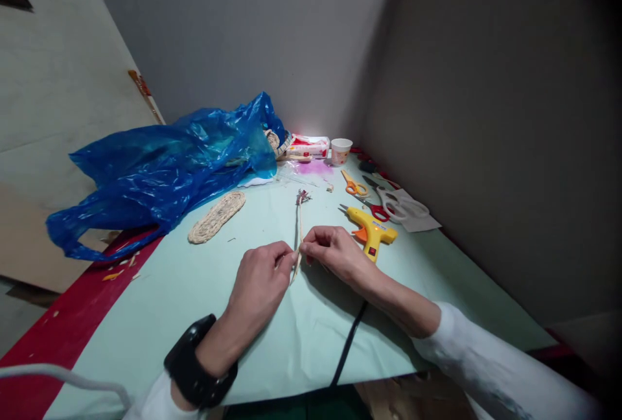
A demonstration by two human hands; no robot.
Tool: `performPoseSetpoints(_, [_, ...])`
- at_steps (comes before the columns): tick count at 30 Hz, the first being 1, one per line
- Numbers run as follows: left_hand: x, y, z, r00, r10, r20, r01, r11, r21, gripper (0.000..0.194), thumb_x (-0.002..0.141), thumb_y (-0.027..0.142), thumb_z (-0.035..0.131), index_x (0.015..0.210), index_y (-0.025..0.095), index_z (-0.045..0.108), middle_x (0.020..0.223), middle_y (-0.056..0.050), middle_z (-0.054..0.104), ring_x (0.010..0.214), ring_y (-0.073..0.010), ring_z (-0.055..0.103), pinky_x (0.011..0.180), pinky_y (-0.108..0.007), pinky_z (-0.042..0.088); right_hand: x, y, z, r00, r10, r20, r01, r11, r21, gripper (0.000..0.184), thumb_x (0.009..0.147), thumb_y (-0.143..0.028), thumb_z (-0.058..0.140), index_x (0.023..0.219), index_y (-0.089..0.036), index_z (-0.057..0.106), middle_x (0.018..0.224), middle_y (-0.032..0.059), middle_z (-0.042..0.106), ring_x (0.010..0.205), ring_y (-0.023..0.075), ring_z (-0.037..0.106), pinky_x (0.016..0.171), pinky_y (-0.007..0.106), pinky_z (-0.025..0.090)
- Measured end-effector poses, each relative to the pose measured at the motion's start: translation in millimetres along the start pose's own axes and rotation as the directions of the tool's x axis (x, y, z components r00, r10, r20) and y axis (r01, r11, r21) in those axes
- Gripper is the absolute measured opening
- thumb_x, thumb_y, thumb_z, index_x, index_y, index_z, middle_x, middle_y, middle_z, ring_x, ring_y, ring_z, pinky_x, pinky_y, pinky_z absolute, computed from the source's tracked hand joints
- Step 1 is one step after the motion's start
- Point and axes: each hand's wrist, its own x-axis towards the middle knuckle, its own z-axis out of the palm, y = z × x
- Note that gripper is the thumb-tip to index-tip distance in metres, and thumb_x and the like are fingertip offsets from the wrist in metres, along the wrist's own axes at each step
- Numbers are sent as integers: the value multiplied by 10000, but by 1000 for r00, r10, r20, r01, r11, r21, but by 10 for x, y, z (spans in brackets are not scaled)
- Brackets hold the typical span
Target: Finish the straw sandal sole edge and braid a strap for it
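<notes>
My left hand (265,277) and my right hand (335,251) meet near the middle of the table, each pinching a thin, pale, straw-like strand (300,222). The strand runs away from me to a small dark reddish tuft (302,198), and a loose end hangs below my fingers. Just beyond my right hand lies a yellow glue gun (370,229) with an orange trigger. A woven oval straw sole shape (217,217) rests on the table, left of and beyond my left hand.
A crumpled blue plastic bag (189,154) covers the far left. Orange-handled scissors (354,185), red-handled scissors (376,209) and white-handled scissors (401,205) lie at the right. A paper cup (341,151) stands at the back. A black cord (350,342) crosses the front edge.
</notes>
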Motion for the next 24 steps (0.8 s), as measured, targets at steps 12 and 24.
performPoseSetpoints(12, [-219, 122, 164, 990, 113, 80, -131, 949, 286, 237, 879, 183, 415, 795, 171, 636, 718, -121, 667, 623, -257, 568, 624, -353, 263, -36, -42, 50, 995, 75, 71, -92, 958, 271, 284, 731, -376, 708, 773, -95, 686, 642, 5, 601, 467, 48, 280, 448, 230, 173])
performPoseSetpoints(24, [180, -13, 35, 970, -73, 231, 157, 916, -369, 163, 847, 330, 448, 820, 185, 517, 620, 26, 507, 438, -94, 417, 416, -224, 349, -63, -28, 8, 996, 24, 90, -41, 980, 192, 313, 777, -417, 633, 841, -110, 636, 702, 17, 618, 487, 60, 334, 455, 216, 204])
